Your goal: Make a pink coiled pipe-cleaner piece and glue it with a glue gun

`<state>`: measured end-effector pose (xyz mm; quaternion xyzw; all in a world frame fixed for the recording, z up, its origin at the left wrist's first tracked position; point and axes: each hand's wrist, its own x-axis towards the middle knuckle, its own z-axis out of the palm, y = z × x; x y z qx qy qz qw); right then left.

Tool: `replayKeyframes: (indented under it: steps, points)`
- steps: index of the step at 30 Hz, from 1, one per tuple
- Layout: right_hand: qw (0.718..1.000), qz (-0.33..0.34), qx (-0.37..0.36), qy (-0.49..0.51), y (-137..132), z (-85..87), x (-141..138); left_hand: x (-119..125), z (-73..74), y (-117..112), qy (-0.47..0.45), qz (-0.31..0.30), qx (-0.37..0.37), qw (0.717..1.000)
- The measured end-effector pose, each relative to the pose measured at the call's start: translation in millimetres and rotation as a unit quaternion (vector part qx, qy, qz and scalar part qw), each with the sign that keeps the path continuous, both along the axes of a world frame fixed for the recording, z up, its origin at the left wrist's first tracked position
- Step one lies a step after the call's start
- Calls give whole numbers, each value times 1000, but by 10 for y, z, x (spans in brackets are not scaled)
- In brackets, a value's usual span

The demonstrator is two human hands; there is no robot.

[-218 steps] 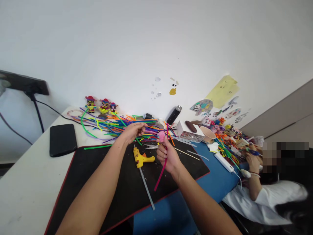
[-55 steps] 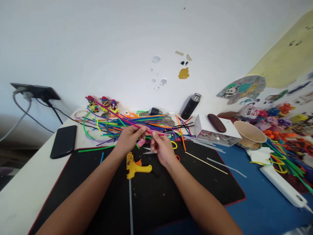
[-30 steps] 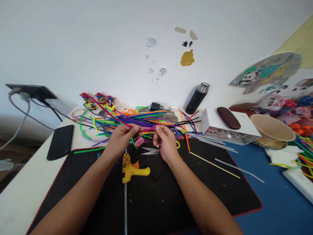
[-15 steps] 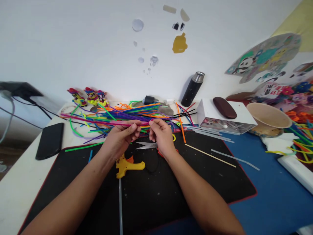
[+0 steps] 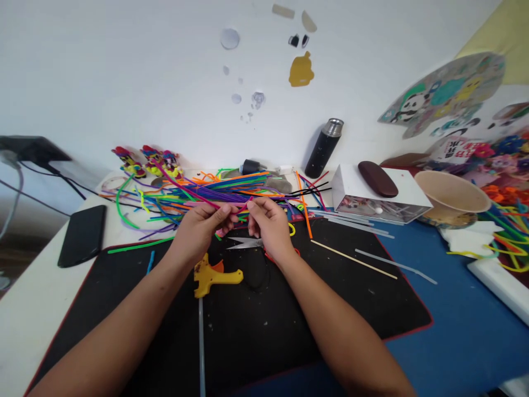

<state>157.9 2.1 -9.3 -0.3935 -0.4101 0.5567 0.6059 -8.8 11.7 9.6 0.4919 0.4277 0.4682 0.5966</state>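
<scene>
Both my hands meet over the far edge of the black mat (image 5: 256, 331). My left hand (image 5: 198, 229) pinches a magenta pipe cleaner (image 5: 182, 187) that slants up to the left over the pile of coloured pipe cleaners (image 5: 206, 198). My right hand (image 5: 268, 226) pinches the same stem's near end, fingers closed. A small pink piece shows just below my left fingers. Scissors (image 5: 243, 243) lie on the mat under my hands, and a yellow glue gun (image 5: 212, 274) with a clear glue stick lies nearer to me.
A black phone (image 5: 80, 234) lies at the left, small figures (image 5: 142, 160) stand by the wall. A black flask (image 5: 324, 148), a white box (image 5: 380, 201) with a brown case, a paper cup (image 5: 452, 198) and a white power strip (image 5: 496, 281) sit to the right.
The magenta stem's far end has tilted up to the left, and my hands have drawn closer together. The camera view shifted slightly.
</scene>
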Motion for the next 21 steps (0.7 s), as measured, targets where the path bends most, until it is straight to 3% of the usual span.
replayKeyframes:
  steps: [13,21]
  points:
    - [998,-11,-31,54,3,-18,-4,-53,-112,42,29,-17,-3,999]
    - [999,-2,-29,35,-5,-35,0,-65,-32,72,-9,-23,-16,1000]
